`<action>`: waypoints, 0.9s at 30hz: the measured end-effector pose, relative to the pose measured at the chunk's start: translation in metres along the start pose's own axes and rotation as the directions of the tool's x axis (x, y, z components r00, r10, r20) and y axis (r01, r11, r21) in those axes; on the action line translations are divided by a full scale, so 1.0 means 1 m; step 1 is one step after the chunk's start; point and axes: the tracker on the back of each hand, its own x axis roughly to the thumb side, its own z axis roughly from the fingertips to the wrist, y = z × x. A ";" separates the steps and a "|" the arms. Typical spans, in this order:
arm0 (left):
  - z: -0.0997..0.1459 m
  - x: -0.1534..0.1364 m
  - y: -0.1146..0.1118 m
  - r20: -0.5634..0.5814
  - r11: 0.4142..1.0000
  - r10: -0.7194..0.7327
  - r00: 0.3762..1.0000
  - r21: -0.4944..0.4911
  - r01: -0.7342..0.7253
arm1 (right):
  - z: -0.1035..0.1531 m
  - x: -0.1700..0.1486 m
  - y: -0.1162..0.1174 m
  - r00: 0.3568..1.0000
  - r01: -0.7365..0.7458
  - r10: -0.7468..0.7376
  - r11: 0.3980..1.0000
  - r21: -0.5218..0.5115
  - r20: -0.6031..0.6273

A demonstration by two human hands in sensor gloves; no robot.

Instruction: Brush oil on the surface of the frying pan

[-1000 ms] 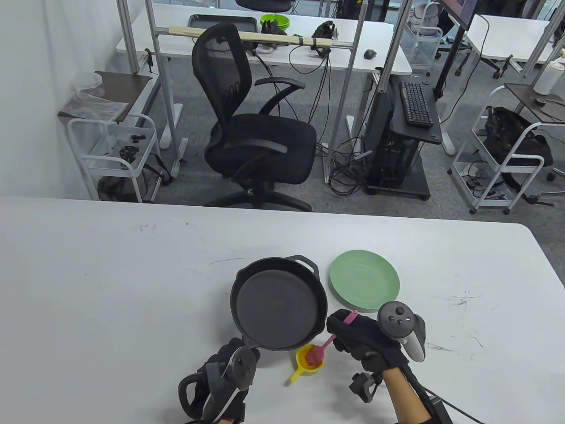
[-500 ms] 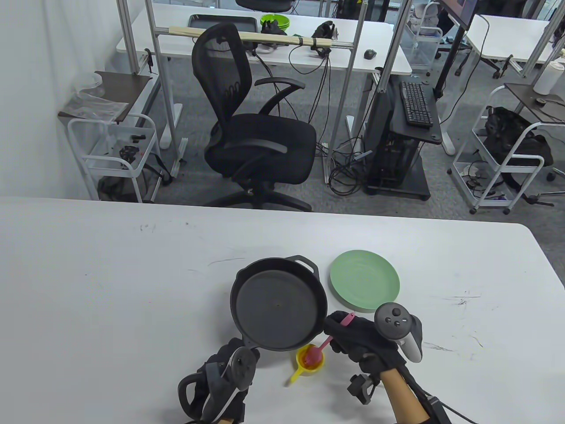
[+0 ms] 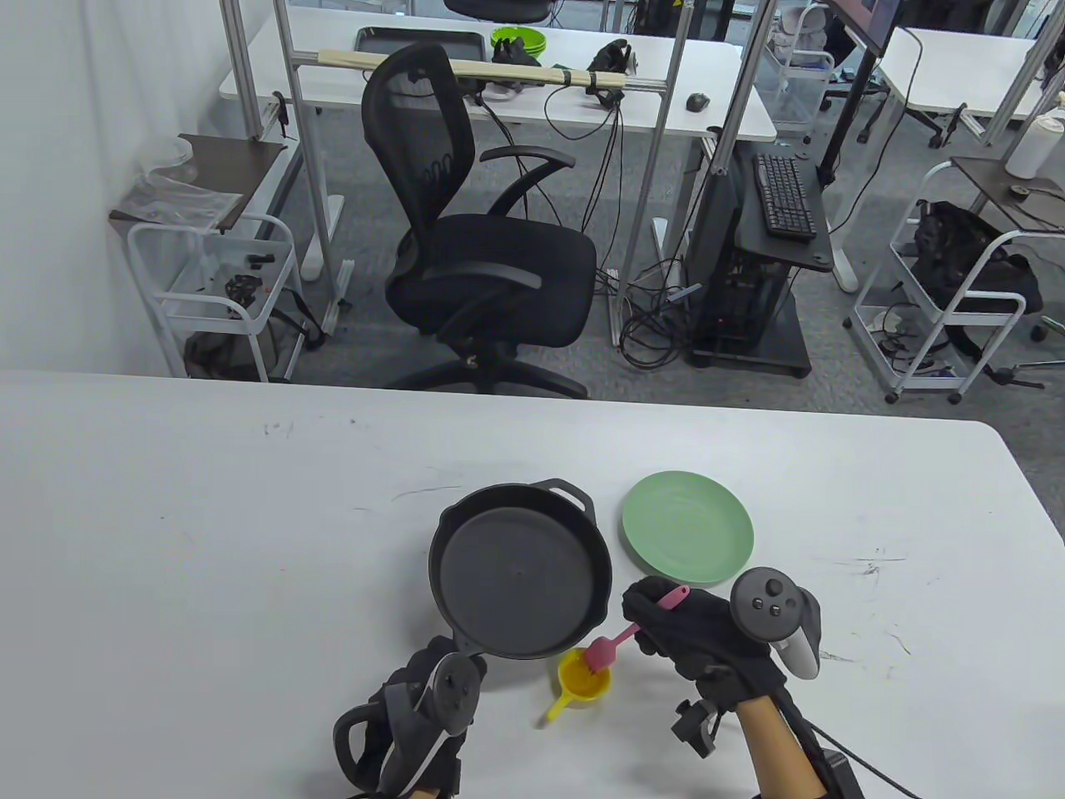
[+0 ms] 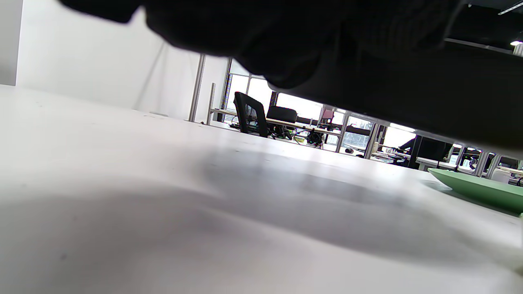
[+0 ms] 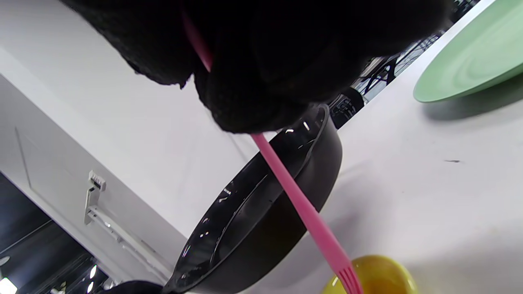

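Note:
A black cast-iron frying pan (image 3: 517, 574) sits at the middle front of the white table; its dark wall (image 5: 286, 212) also shows in the right wrist view. My left hand (image 3: 428, 666) grips the pan's handle at its near end. My right hand (image 3: 666, 620) pinches a pink silicone brush (image 3: 616, 641), its bristles lifted just over the rim of a small yellow oil cup (image 3: 585, 678). In the right wrist view the brush handle (image 5: 302, 212) slants down to the yellow cup (image 5: 376, 277). The left wrist view shows only the dark glove and the pan's underside.
A light green plate (image 3: 687, 537) lies right of the pan, close behind my right hand; its edge (image 4: 474, 188) shows in the left wrist view. Bare white table (image 3: 208, 541) spreads to the left and far right. An office chair (image 3: 474, 250) stands beyond the far edge.
The brush head has lifted out of the yellow cup to its rim and my right hand has shifted a little right. The pan has moved slightly left and back under my left hand.

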 end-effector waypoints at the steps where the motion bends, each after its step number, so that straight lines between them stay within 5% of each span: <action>1: 0.000 0.000 0.000 0.001 1.000 0.000 1.000 -0.001 0.000 | 0.000 0.001 0.001 1.000 -0.004 0.004 1.000 0.014 0.006; 7: 0.000 0.000 0.001 0.002 1.000 -0.002 1.000 -0.002 0.002 | -0.005 0.010 0.021 0.997 -0.056 0.049 0.989 0.138 0.053; 17: 0.000 0.000 0.001 0.003 1.000 0.003 1.000 -0.003 -0.003 | -0.005 0.018 0.034 0.995 -0.068 0.054 0.984 0.166 0.085; 27: 0.000 0.000 0.001 0.002 1.000 0.002 1.000 -0.006 -0.002 | 0.000 0.019 0.005 0.996 0.021 -0.027 0.998 0.064 0.091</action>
